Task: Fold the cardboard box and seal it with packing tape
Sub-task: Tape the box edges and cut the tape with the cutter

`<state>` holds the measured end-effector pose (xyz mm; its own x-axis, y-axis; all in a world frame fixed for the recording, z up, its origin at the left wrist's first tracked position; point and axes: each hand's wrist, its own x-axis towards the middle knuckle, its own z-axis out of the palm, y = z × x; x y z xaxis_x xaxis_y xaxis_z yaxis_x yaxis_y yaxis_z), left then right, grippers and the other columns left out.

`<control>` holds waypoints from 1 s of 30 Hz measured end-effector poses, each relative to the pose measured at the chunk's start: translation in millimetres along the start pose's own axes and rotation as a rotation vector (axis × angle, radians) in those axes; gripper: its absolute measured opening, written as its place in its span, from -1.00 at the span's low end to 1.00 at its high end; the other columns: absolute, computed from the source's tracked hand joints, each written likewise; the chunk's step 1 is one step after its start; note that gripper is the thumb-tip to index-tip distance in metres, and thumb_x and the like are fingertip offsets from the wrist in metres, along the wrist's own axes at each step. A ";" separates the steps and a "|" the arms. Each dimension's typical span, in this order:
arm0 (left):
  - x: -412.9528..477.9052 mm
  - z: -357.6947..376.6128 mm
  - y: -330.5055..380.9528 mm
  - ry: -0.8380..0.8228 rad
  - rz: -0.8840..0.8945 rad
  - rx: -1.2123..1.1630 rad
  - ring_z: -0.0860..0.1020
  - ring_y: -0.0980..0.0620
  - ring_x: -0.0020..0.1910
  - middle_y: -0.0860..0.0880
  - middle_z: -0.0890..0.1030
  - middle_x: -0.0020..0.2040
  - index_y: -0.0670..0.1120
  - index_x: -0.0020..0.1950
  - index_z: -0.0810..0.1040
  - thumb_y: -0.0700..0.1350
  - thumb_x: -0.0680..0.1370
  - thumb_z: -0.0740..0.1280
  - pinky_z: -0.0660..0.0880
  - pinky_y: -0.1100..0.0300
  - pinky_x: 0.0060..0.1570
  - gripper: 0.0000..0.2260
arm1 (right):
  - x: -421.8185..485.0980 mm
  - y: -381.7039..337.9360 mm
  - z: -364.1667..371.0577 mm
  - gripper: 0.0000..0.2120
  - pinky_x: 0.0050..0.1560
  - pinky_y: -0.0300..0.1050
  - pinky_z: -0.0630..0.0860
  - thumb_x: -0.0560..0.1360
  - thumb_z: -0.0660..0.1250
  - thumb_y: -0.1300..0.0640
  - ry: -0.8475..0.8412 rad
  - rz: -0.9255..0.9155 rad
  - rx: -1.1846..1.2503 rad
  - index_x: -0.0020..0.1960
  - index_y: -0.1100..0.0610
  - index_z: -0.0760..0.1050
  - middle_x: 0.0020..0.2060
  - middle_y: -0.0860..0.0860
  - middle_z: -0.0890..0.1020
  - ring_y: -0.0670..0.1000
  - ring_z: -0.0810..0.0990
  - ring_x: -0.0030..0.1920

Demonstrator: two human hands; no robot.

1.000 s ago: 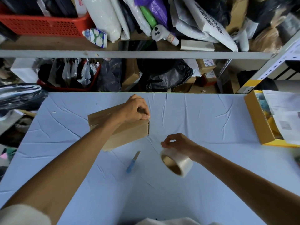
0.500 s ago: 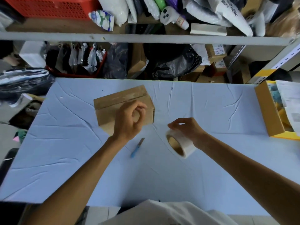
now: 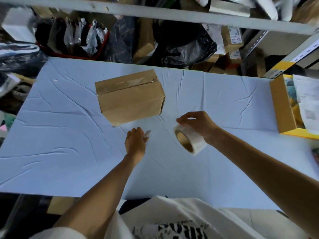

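Note:
A closed cardboard box (image 3: 131, 100) lies on the light blue table cover (image 3: 60, 144), with clear tape glinting along its top seam. My left hand (image 3: 135, 143) is just in front of the box, fingers curled down over the small cutter (image 3: 148, 133); only the cutter's pale tip shows past the fingers. My right hand (image 3: 198, 125) holds the roll of clear packing tape (image 3: 189, 141) by its rim, tilted, slightly above the table to the right of the box. Neither hand touches the box.
An open yellow-and-brown box (image 3: 283, 107) with papers stands at the table's right edge. Behind the table a metal shelf rail (image 3: 155, 12) spans cluttered shelves of black bags, parcels and a red basket (image 3: 72, 54).
My left hand has left the box and come down toward me onto the cutter. The right hand still holds the tape roll. The view has tilted downward.

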<state>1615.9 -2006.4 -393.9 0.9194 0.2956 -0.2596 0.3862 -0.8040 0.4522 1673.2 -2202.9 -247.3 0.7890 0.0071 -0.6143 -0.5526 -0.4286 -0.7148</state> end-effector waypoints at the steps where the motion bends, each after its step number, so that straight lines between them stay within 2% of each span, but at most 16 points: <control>1: 1.2 1.4 0.1 -0.010 0.000 0.004 0.44 -0.20 0.09 -0.17 0.51 0.02 -0.16 -0.02 0.45 -0.06 0.56 0.29 0.39 -0.02 -0.08 -0.83 | -0.5 0.2 0.6 -0.79 -0.29 -0.26 0.44 0.37 0.52 0.07 -0.004 0.001 0.003 -0.08 0.19 0.66 -0.22 0.06 0.66 -0.01 0.56 -0.32; 5: 4.8 -4.3 3.1 -0.145 -0.003 -0.015 0.47 -0.25 0.09 -0.24 0.53 0.04 -0.22 0.02 0.45 -0.06 0.59 0.24 0.39 -0.02 -0.03 -0.79 | -1.3 0.3 1.8 -0.79 -0.21 -0.22 0.45 0.37 0.52 0.07 -0.025 -0.001 0.016 -0.08 0.18 0.66 -0.13 0.12 0.69 0.03 0.58 -0.23; 8: -1.6 -27.9 14.2 -0.223 0.114 -0.137 0.54 -0.14 -0.08 -0.16 0.54 -0.11 -0.14 -0.12 0.48 0.02 0.56 0.29 0.41 0.10 -0.11 -0.77 | 0.4 -1.2 -0.2 -0.80 -0.24 -0.26 0.45 0.36 0.52 0.05 -0.017 -0.008 0.002 -0.11 0.16 0.67 -0.18 0.05 0.69 -0.04 0.58 -0.30; 11: -16.2 -69.2 32.4 -0.124 0.288 -0.276 0.51 0.14 -0.25 0.04 0.53 -0.24 -0.05 -0.22 0.47 0.06 0.53 0.33 0.41 0.27 -0.23 -0.78 | 0.6 -3.2 -3.5 -0.82 -0.36 -0.36 0.44 0.37 0.52 0.03 -0.011 -0.023 -0.001 -0.13 0.12 0.67 -0.28 -0.06 0.67 -0.16 0.56 -0.39; 13: -21.7 -100.7 46.7 -0.011 0.425 -0.336 0.47 0.22 -0.31 0.15 0.51 -0.32 0.00 -0.25 0.45 -0.03 0.53 0.36 0.34 0.42 -0.32 -0.81 | 2.3 -4.1 -4.3 -0.82 -0.37 -0.34 0.44 0.37 0.52 0.03 -0.002 -0.022 0.023 -0.13 0.12 0.67 -0.29 -0.09 0.66 -0.16 0.56 -0.39; 15: -20.6 -129.1 62.9 0.052 0.528 -0.324 0.46 0.18 -0.31 0.14 0.51 -0.33 -0.03 -0.23 0.44 -0.11 0.54 0.33 0.33 0.39 -0.32 -0.84 | 3.1 -6.0 -3.8 -0.82 -0.35 -0.29 0.40 0.37 0.51 0.01 0.010 -0.022 0.024 -0.12 0.10 0.68 -0.31 -0.09 0.63 -0.12 0.53 -0.35; 17: -14.3 -148.3 78.1 0.067 0.600 -0.275 0.44 0.09 -0.27 0.04 0.50 -0.29 -0.07 -0.20 0.42 -0.14 0.57 0.27 0.38 0.23 -0.28 -0.86 | 3.0 -6.4 -2.7 -0.83 -0.36 -0.29 0.37 0.37 0.51 0.00 0.008 -0.022 0.027 -0.12 0.09 0.68 -0.33 -0.10 0.62 -0.12 0.51 -0.36; 20: -1.8 -158.6 95.1 0.108 0.663 -0.077 0.36 -0.02 -0.05 -0.05 0.46 -0.06 -0.09 -0.12 0.41 -0.14 0.61 0.20 0.34 0.12 0.00 -0.88 | 1.5 -4.7 -1.0 -0.85 -0.40 -0.34 0.37 0.36 0.52 0.02 -0.008 -0.027 0.048 -0.16 0.09 0.68 -0.33 -0.06 0.64 -0.13 0.52 -0.41; 22: 5.5 -155.0 103.9 0.066 0.720 0.009 0.32 0.00 -0.05 -0.05 0.44 -0.02 -0.07 -0.11 0.34 -0.15 0.62 0.15 0.30 0.09 0.05 -0.89 | 0.5 -2.8 -0.8 -0.86 -0.38 -0.31 0.38 0.35 0.53 0.02 -0.005 -0.025 0.053 -0.17 0.08 0.68 -0.32 -0.04 0.65 -0.10 0.53 -0.39; 24: 9.2 -148.5 111.3 -0.033 0.689 -0.047 0.40 -0.01 -0.15 -0.04 0.48 -0.11 -0.06 -0.11 0.32 -0.14 0.63 0.13 0.40 0.00 -0.12 -0.88 | -0.4 -0.5 -1.4 -0.86 -0.33 -0.26 0.36 0.34 0.53 0.02 0.006 -0.016 0.062 -0.18 0.07 0.68 -0.29 -0.01 0.67 -0.06 0.53 -0.36; 26: 14.2 -140.9 113.6 -0.065 0.614 -0.131 0.50 -0.05 -0.23 -0.05 0.54 -0.19 -0.08 -0.10 0.35 -0.14 0.62 0.16 0.45 -0.04 -0.25 -0.89 | -1.9 2.4 -2.6 -0.87 -0.33 -0.26 0.38 0.34 0.53 0.01 0.013 -0.014 0.061 -0.20 0.06 0.68 -0.28 -0.03 0.68 -0.07 0.55 -0.35; 27: 16.8 -137.8 112.4 -0.046 0.591 -0.171 0.52 -0.03 -0.26 -0.02 0.55 -0.23 -0.09 -0.11 0.37 -0.14 0.62 0.18 0.45 0.00 -0.28 -0.89 | -2.5 3.9 -3.2 -0.87 -0.33 -0.27 0.40 0.34 0.53 0.02 0.013 -0.018 0.066 -0.21 0.06 0.68 -0.27 -0.04 0.69 -0.08 0.57 -0.34; 30: 20.8 -134.8 108.0 0.067 0.558 -0.283 0.48 0.15 -0.35 0.14 0.47 -0.35 -0.08 -0.14 0.44 -0.14 0.58 0.26 0.36 0.30 -0.36 -0.90 | -3.5 6.5 -5.9 -0.89 -0.35 -0.31 0.43 0.33 0.55 0.05 0.006 -0.033 0.099 -0.22 0.07 0.68 -0.28 -0.03 0.69 -0.10 0.57 -0.37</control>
<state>1686.8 -2017.6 -235.5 0.9873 -0.0900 0.1308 -0.1568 -0.6813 0.7150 1668.5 -2211.1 -247.8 0.8085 0.0145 -0.5884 -0.5501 -0.3369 -0.7641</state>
